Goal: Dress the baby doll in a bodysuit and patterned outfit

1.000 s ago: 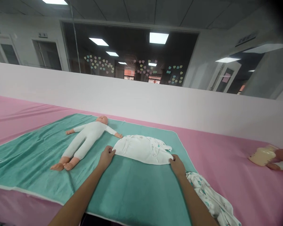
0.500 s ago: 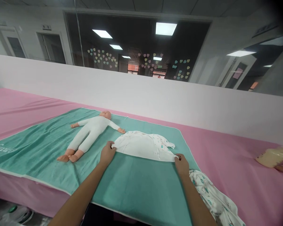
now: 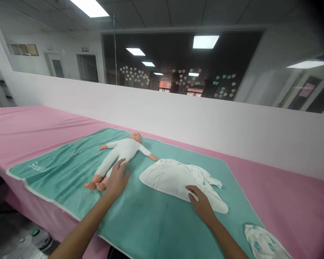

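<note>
A baby doll (image 3: pixel 119 155) in a white suit lies on its back on a teal mat (image 3: pixel 70 172). To its right a white baby garment (image 3: pixel 172 176) is spread flat on the mat. My left hand (image 3: pixel 117 178) hovers open, fingers spread, just beside the doll's legs and holds nothing. My right hand (image 3: pixel 201 203) lies flat and open on the near edge of the garment.
The mat covers a long pink table (image 3: pixel 286 201) backed by a low white wall (image 3: pixel 205 115). A patterned white cloth (image 3: pixel 261 244) lies at the mat's near right corner. Floor and a small round object (image 3: pixel 40 237) show below the table's left edge.
Both hands have let go of the garment's near edge. The left hand moved left toward the doll's legs; the right hand now rests flat on the garment. The view shifted left.
</note>
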`<move>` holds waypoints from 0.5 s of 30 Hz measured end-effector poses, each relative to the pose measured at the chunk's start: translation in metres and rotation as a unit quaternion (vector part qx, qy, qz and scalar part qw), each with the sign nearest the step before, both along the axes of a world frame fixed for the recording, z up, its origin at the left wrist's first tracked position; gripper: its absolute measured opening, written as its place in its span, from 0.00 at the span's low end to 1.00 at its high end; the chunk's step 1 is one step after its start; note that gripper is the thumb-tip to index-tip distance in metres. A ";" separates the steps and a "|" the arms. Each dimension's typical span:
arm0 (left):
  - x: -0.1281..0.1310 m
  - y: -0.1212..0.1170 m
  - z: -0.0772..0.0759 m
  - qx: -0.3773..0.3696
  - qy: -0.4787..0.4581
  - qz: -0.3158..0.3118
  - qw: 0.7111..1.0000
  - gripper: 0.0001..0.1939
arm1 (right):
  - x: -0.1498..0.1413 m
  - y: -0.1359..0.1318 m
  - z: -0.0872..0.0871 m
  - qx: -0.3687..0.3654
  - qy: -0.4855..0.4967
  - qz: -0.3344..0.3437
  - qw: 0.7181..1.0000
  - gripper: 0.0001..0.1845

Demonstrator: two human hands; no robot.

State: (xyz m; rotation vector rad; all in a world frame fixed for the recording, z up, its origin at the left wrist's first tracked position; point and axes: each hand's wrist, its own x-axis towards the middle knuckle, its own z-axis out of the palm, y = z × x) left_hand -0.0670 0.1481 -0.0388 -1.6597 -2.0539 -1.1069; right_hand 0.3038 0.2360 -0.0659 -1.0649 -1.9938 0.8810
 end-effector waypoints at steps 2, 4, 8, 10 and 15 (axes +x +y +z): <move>-0.039 -0.002 0.012 -0.020 -0.006 0.031 0.999 0.17 | -0.045 0.012 0.012 -0.127 0.116 0.076 0.982 0.19; -0.076 -0.001 0.021 -0.069 -0.057 0.062 0.994 0.21 | -0.097 0.031 0.023 -0.227 0.231 0.149 0.934 0.23; -0.127 0.001 0.026 -0.168 -0.317 -0.013 0.933 0.33 | -0.208 0.090 0.037 -0.263 0.288 0.169 0.905 0.23; -0.141 0.000 0.022 -0.156 -0.464 -0.139 0.861 0.33 | -0.257 0.126 0.040 -0.263 0.258 0.155 0.917 0.20; -0.160 0.005 0.007 -0.105 -0.609 -0.296 0.728 0.31 | -0.341 0.199 0.041 -0.280 0.173 0.208 0.921 0.17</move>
